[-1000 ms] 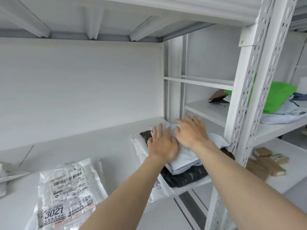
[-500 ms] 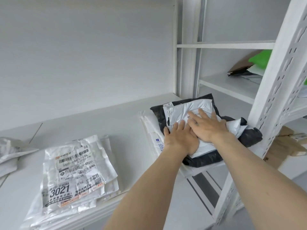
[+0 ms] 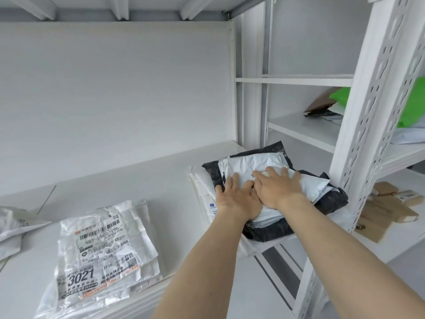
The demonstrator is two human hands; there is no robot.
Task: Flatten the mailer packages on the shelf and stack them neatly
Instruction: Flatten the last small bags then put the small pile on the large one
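A stack of mailers sits at the right end of the white shelf (image 3: 119, 187). On top lies a white mailer (image 3: 250, 165), under it a black mailer (image 3: 331, 201), and a white one (image 3: 200, 185) at the bottom. My left hand (image 3: 236, 199) and my right hand (image 3: 278, 187) lie side by side, palms down with straight fingers, pressing on the top white mailer. A crinkled white mailer with a label reading 3021 (image 3: 101, 256) lies flat near the shelf's front edge on the left.
Another crumpled white mailer (image 3: 13, 224) shows at the far left edge. A white perforated upright post (image 3: 368, 116) stands right of the stack. The neighbouring shelves hold a green bag (image 3: 411, 104), a brown envelope (image 3: 319, 104) and tan cardboard boxes (image 3: 386, 208).
Both hands have slid back toward me across the top white mailer, uncovering its far part. My view has also shifted on the shelf.
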